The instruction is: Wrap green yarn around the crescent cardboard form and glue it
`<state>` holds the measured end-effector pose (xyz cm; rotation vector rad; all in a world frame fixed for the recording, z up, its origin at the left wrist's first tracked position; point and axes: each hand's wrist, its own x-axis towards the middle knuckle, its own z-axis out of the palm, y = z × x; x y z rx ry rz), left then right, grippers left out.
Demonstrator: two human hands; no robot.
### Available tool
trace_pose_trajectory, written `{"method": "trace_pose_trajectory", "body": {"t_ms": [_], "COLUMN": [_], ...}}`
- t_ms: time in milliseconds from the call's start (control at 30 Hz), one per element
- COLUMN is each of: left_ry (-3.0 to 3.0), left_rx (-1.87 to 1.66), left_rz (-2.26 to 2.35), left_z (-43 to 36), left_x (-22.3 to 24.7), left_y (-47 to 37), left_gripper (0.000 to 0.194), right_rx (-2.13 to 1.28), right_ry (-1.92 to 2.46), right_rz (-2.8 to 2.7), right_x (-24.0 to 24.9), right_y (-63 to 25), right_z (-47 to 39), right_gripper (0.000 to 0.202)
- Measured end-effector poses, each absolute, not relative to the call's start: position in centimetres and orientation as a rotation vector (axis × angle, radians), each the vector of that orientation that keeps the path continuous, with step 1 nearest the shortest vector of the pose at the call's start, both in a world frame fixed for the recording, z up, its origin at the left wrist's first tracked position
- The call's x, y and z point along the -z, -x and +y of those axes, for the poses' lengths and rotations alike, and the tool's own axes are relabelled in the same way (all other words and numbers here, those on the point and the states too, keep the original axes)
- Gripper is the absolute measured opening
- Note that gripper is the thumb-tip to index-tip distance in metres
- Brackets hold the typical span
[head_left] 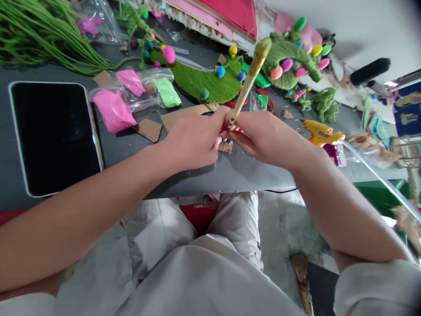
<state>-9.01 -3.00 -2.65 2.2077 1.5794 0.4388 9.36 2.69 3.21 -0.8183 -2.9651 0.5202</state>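
My left hand (197, 138) and my right hand (259, 134) meet at the middle, near the table's front edge. Between them rises a pale stick (245, 90) with a mottled yellow-brown upper end and dark spots near its base. My right hand's fingers are closed around its lower end. The left fingers are curled against the right ones, and whatever they pinch is hidden. A small piece of corrugated cardboard (225, 146) shows just below the fingers. Behind my hands lies a green yarn-wrapped crescent (205, 81) with coloured balls on it.
A dark-screened tablet (57, 138) lies at the left. Pink clay packets (113, 109) and green yarn (49, 33) are behind it. To the right are a yellow glue gun (320, 133) and a yarn-wrapped form (286, 59) with coloured balls. A cardboard piece (149, 130) lies near my left forearm.
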Motion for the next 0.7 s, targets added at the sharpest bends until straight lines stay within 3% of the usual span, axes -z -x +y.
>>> {"method": "trace_pose_trajectory", "body": {"t_ms": [433,700], "left_ry": [-2.219,-2.230], "left_rx": [-0.421,-0.426], "left_rz": [1.577,1.582], "left_z": [-3.02,-3.19], "left_x": [2.39,2.56], "left_y": [8.99,9.02], "left_gripper": [0.047,0.047], "right_rx": [-0.720,-0.517], "right_ry": [0.865,0.728], "right_rz": [-2.850,-2.975], "right_x": [-3.46,-3.35], "right_y": [-9.15,-9.40], "right_z": [2.72,2.78], "right_gripper": [0.019,0.010]}}
